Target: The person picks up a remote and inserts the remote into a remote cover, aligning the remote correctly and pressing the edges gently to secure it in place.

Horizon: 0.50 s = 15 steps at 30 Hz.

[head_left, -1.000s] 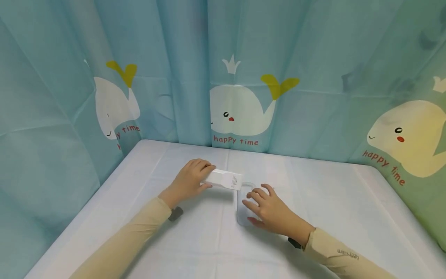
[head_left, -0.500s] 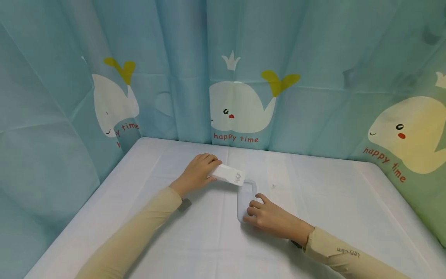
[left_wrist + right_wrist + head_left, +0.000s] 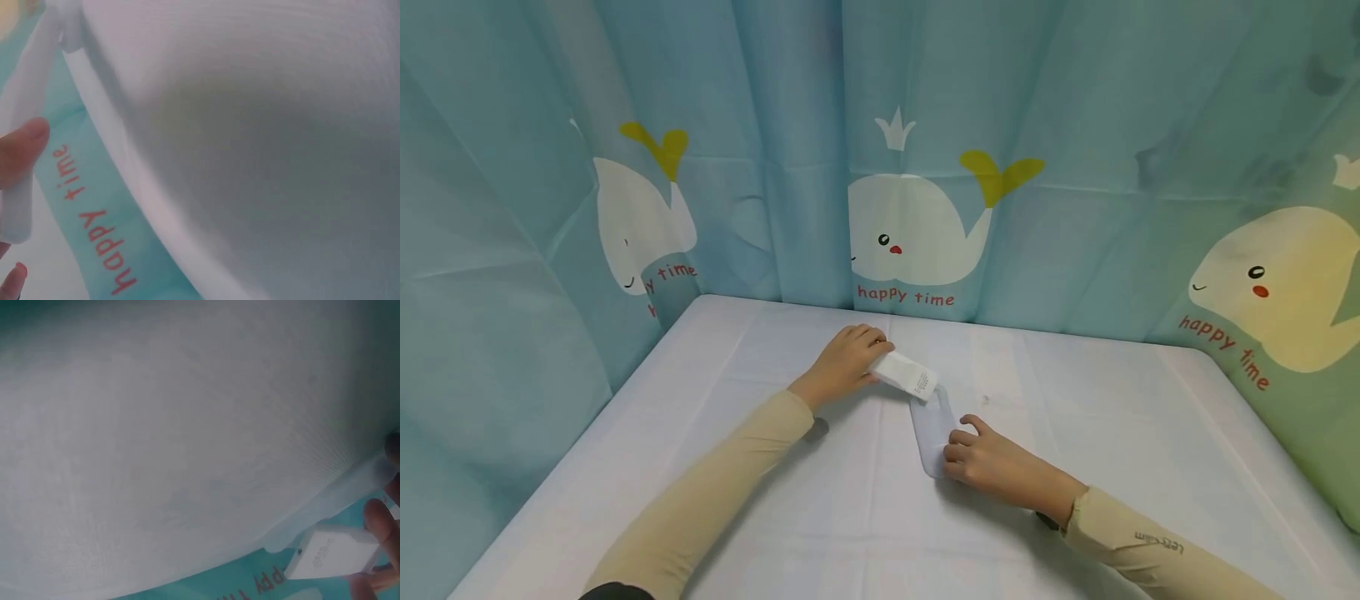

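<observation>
My left hand (image 3: 844,360) grips one end of a small white slab (image 3: 904,373) with fine dark print near its free end. The slab slants down to the right, and that end overlaps the far end of a translucent rounded case (image 3: 934,437), shaped like a phone case with a raised outline at its top. The near right edge of the case is pinched by my right hand (image 3: 988,460), whose index finger sticks up. In the left wrist view a thumb lies across the slab (image 3: 28,81). The right wrist view has the case (image 3: 331,500) edge-on beside the printed slab (image 3: 334,553).
A white cloth covers the table (image 3: 760,500), with a faint small mark (image 3: 986,400) right of the case. Behind its far edge hangs a blue-green curtain (image 3: 805,208) with whale prints. Dark straps show at the cuffs.
My left hand has moved right and away with the slab, which now tilts more. My right hand has come down onto the case's edge and closed on it; the case's near end has swung right.
</observation>
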Each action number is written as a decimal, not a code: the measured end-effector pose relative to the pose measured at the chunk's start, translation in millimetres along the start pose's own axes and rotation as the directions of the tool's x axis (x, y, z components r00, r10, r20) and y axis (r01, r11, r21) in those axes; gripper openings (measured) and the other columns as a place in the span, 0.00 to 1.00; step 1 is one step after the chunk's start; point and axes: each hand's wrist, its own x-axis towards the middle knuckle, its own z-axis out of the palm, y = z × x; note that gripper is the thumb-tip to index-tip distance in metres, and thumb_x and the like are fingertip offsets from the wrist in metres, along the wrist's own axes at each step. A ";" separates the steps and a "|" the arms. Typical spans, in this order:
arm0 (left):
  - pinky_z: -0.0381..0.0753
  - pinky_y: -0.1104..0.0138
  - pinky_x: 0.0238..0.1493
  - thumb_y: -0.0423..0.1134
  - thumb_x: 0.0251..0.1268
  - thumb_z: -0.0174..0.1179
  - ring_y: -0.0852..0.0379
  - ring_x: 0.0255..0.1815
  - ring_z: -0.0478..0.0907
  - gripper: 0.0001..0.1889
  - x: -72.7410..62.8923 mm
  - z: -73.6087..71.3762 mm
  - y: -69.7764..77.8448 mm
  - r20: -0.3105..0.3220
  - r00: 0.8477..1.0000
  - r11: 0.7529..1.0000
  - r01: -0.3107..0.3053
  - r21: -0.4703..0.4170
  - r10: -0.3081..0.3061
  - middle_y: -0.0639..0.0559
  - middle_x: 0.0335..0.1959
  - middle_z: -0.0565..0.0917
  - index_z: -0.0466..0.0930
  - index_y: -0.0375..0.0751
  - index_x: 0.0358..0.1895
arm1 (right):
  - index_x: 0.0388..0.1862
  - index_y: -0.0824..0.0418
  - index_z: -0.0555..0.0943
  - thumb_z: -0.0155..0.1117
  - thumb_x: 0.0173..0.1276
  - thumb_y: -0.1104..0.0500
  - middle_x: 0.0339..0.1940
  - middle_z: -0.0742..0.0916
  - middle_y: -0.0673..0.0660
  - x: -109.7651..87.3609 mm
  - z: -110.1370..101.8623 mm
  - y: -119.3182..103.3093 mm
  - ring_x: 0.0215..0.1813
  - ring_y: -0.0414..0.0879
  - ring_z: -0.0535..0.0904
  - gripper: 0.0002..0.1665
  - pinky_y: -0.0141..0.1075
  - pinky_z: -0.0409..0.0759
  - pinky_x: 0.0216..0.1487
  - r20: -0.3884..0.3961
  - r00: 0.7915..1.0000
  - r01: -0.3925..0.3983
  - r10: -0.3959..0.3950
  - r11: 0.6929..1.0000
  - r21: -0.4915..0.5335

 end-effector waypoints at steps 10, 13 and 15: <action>0.73 0.59 0.56 0.39 0.37 0.77 0.52 0.49 0.75 0.26 1.0 5.1 0.4 -0.063 0.998 0.999 -0.033 -0.012 0.032 0.50 0.44 0.80 0.80 0.42 0.47 | 0.26 0.52 0.80 0.76 0.47 0.55 0.29 0.84 0.46 4.2 2.2 25.5 0.39 0.44 0.78 0.11 0.46 0.74 0.49 -0.037 0.988 -0.143 0.147 0.986 0.085; 0.73 0.59 0.57 0.38 0.37 0.77 0.51 0.50 0.75 0.27 1.4 3.5 0.7 -0.066 0.997 0.999 -0.036 -0.021 0.035 0.50 0.44 0.80 0.80 0.42 0.47 | 0.29 0.53 0.82 0.76 0.48 0.56 0.29 0.85 0.48 9.4 9.1 39.1 0.38 0.44 0.78 0.11 0.46 0.75 0.48 -0.025 0.977 -0.209 0.212 0.974 0.092; 0.73 0.58 0.58 0.37 0.38 0.76 0.51 0.51 0.75 0.26 2.6 0.8 1.8 -0.055 0.998 0.998 -0.041 -0.038 0.038 0.50 0.45 0.80 0.80 0.42 0.48 | 0.30 0.53 0.82 0.75 0.49 0.57 0.29 0.85 0.48 12.4 14.4 46.2 0.37 0.45 0.78 0.10 0.47 0.75 0.47 0.001 0.971 -0.240 0.241 0.966 0.092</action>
